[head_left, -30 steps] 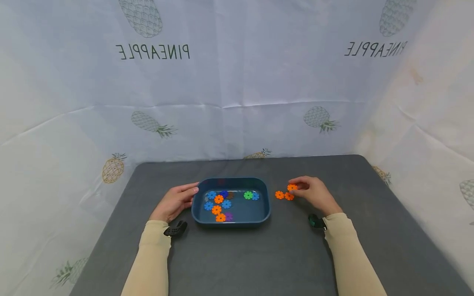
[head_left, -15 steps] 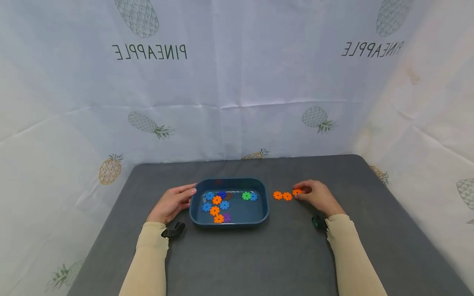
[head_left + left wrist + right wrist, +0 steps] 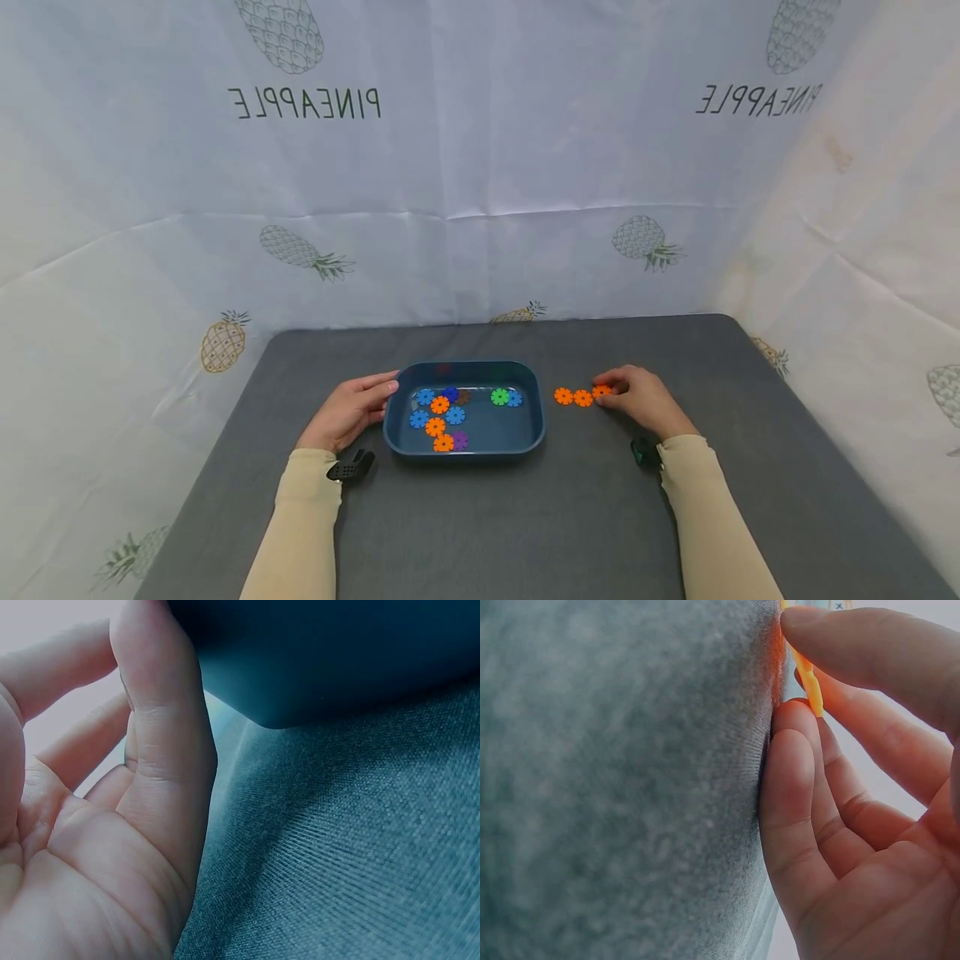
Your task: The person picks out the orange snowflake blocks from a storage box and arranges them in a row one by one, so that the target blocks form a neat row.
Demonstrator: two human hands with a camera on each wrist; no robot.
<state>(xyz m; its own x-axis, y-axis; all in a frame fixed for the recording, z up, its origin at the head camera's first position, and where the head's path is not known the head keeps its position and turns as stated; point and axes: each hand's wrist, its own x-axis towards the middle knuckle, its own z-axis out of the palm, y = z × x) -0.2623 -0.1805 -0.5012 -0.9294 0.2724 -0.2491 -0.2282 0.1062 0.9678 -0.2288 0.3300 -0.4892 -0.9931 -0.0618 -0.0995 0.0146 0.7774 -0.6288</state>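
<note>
My left hand (image 3: 351, 410) grips the left side of a dark blue tray (image 3: 465, 455), thumb at the rim. In the left wrist view the curled fingers lie against the tray's outer wall (image 3: 300, 667). To the right of the tray, my right hand (image 3: 643, 400) pinches an orange notched plastic disc (image 3: 602, 391) between thumb and fingers. The right wrist view shows that disc (image 3: 810, 686) edge-on, tilted close above the table. Two more orange discs, one nearer the tray (image 3: 563, 396) and one beside the held disc (image 3: 582, 398), lie in a row with it.
Inside the tray lie several notched discs: a green one (image 3: 499, 397), a purple one (image 3: 460, 440), a brown one (image 3: 463, 397), plus blue and orange ones. The dark grey table (image 3: 480, 533) ends at a white pineapple-print cloth (image 3: 465, 267) behind and beside it.
My right hand has moved right and down with its orange disc, from above the row to its right end. My left hand stays at the tray. The whole view shifted slightly.
</note>
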